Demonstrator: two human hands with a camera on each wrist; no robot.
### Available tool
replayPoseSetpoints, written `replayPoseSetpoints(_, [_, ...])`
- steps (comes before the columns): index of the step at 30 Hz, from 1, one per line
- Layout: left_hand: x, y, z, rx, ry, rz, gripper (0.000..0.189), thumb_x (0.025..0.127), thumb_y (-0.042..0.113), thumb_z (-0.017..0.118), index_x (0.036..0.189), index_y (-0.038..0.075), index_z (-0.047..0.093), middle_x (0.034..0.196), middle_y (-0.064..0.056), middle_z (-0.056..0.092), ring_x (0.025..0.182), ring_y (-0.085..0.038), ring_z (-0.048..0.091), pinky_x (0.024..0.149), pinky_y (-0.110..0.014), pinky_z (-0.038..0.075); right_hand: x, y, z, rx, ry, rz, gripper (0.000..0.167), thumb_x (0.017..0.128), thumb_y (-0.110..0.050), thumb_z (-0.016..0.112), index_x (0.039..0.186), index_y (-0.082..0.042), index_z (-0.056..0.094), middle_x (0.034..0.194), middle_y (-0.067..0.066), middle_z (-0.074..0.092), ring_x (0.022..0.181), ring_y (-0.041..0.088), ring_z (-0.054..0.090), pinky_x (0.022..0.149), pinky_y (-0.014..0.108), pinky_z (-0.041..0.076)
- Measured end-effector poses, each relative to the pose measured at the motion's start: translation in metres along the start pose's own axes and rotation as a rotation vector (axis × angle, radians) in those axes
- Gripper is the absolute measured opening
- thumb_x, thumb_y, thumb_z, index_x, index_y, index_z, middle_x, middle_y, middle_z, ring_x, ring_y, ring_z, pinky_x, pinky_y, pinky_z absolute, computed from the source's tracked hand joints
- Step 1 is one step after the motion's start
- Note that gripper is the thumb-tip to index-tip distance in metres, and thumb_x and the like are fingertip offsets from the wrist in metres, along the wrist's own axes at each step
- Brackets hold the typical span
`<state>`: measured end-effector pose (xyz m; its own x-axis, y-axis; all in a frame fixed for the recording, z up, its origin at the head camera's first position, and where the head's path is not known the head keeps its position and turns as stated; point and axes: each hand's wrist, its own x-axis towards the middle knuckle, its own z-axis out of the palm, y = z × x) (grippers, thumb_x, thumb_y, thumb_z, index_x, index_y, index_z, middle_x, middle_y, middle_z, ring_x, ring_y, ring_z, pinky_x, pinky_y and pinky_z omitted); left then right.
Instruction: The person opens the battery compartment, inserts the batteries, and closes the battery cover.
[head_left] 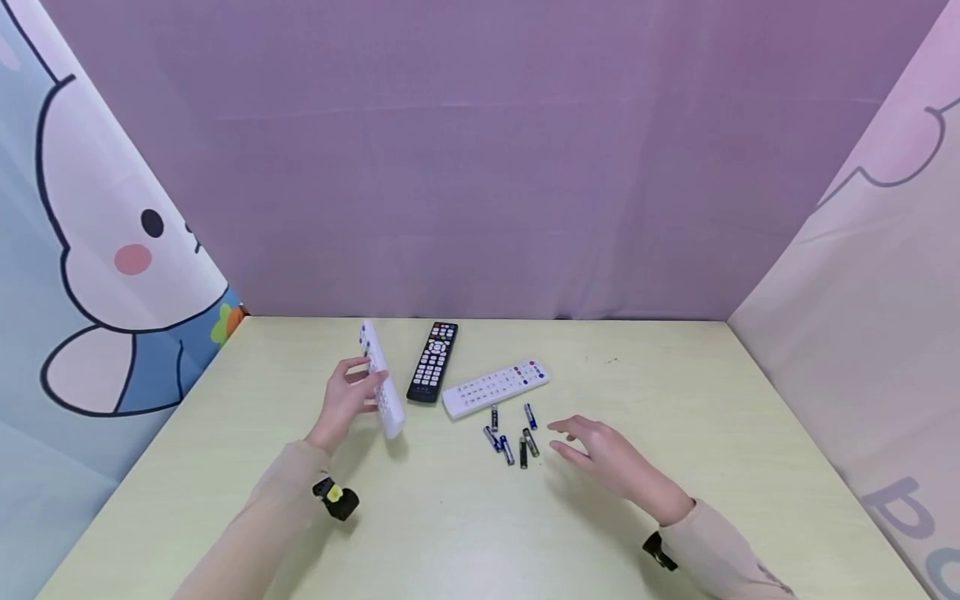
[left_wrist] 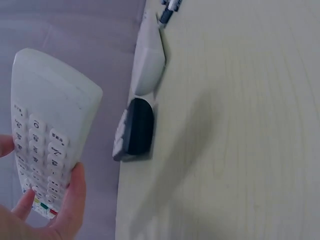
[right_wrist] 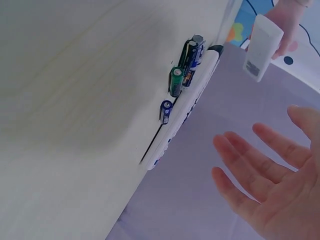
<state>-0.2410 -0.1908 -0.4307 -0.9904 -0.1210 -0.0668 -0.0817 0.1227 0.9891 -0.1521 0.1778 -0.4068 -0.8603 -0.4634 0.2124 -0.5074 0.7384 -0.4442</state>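
My left hand (head_left: 347,402) grips a white remote control (head_left: 383,382) by its long edges, tilted up off the table on its side. In the left wrist view this remote (left_wrist: 56,95) shows its button face, with thumb and fingers on both sides. My right hand (head_left: 611,463) hovers beside several small batteries (head_left: 523,452), fingers spread and holding nothing. The right wrist view shows that hand (right_wrist: 275,185) apart from the batteries (right_wrist: 176,82), which are blue, green and dark. Behind them lies a second white remote (head_left: 495,389), buttons up.
A black remote (head_left: 432,362) lies between the two white ones, near the back of the pale table (head_left: 645,375). A purple cloth (head_left: 480,167) hangs behind the table, and printed cloths (head_left: 135,275) stand at both sides.
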Motion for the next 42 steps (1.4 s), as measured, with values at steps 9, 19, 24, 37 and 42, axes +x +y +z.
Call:
replayPoseSetpoints(9, [-0.009,0.003,0.008,-0.155,-0.011,0.07,0.054,0.08,0.024,0.065,0.124,0.008,0.039,0.124,-0.024,0.043,0.072,-0.015,0.058,0.065,-0.034,0.056,0.003,-0.01,0.001,0.14,-0.021,-0.005,0.035,0.091,-0.031,0.048,0.112,-0.005,0.057,0.107,0.007,0.06,0.088,0.014,0.058,0.076,0.037,0.052])
replayPoseSetpoints(19, [-0.049,0.048,0.024,-0.279,-0.023,0.011,0.044,0.087,0.005,0.053,0.125,0.005,0.032,0.126,-0.017,0.042,0.07,-0.009,0.057,0.069,-0.03,0.055,0.01,-0.025,0.002,0.25,-0.006,-0.048,0.031,0.09,-0.027,0.05,0.11,-0.005,0.058,0.105,0.006,0.061,0.088,0.01,0.057,0.077,0.029,0.052])
replayPoseSetpoints(24, [-0.058,0.054,0.029,-0.366,-0.019,0.028,0.035,0.086,0.002,0.052,0.116,0.015,0.039,0.123,-0.012,0.043,0.073,-0.009,0.056,0.069,-0.031,0.055,0.015,-0.033,0.004,0.3,0.023,-0.074,0.027,0.09,-0.025,0.05,0.109,-0.007,0.059,0.103,0.001,0.062,0.09,0.01,0.057,0.078,0.027,0.051])
replayPoseSetpoints(37, [-0.085,0.07,0.046,-0.49,-0.07,0.069,0.038,0.084,-0.004,0.052,0.115,0.015,0.039,0.125,-0.01,0.041,0.085,-0.012,0.06,0.074,-0.033,0.055,0.022,-0.057,0.008,0.502,0.072,-0.049,0.025,0.088,-0.018,0.055,0.108,-0.004,0.06,0.101,0.004,0.061,0.089,0.014,0.057,0.07,0.027,0.053])
replayPoseSetpoints(42, [-0.091,0.071,0.053,-0.515,-0.082,0.079,0.039,0.082,-0.006,0.052,0.113,0.015,0.04,0.124,-0.007,0.043,0.094,-0.013,0.057,0.079,-0.038,0.053,0.024,-0.065,0.01,0.65,0.055,0.009,0.026,0.087,-0.017,0.056,0.11,-0.004,0.058,0.1,0.012,0.06,0.087,0.017,0.059,0.061,0.025,0.053])
